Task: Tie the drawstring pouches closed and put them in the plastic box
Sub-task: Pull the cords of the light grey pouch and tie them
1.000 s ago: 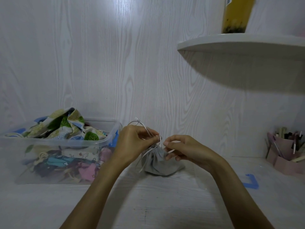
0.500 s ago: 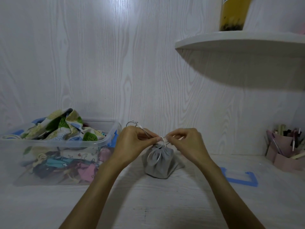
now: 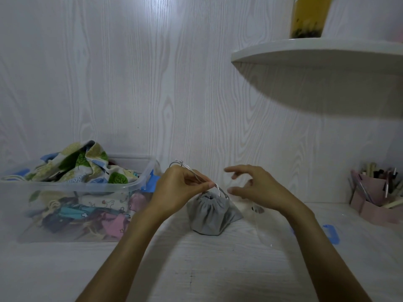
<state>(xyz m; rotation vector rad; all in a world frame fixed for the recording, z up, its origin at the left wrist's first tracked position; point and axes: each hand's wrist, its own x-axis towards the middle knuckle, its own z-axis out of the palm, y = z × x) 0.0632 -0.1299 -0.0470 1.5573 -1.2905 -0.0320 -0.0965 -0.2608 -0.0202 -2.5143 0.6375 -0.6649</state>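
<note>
Grey fabric drawstring pouch (image 3: 212, 214) sits on the white wood-grain tabletop (image 3: 196, 269), about mid-width and toward the back edge by the wall. Its mouth is gathered into pleats and faces up.

Head view. Left hand (image 3: 177, 190): fingers curled, thumb and fingertips pinching the white drawstring cord (image 3: 218, 189) just above and left of the pouch mouth. The cord runs from the pinch down to the gathered opening; a knotted loop of it sticks up behind the left hand. The pouch lies directly below and slightly right of the pinch point, base on the tabletop.

Right hand (image 3: 258, 189): fingers spread and loosely bent, holding nothing. It hovers just right of the pouch mouth, fingertips near the cord but not on it. Motion blur around the fingers.

Clear rectangular plastic box (image 3: 76, 205) stands at the left side of the tabletop near the back edge, just left of the left hand. It is filled with patterned cloth pouches (image 3: 85, 164), heaped above its rim.

Blue tape marks (image 3: 332, 233) on the tabletop to the right. Pink pen holder (image 3: 375, 205) at the back right corner. White curved wall shelf (image 3: 316, 51) upper right carries a yellow cup (image 3: 309, 16).
</note>
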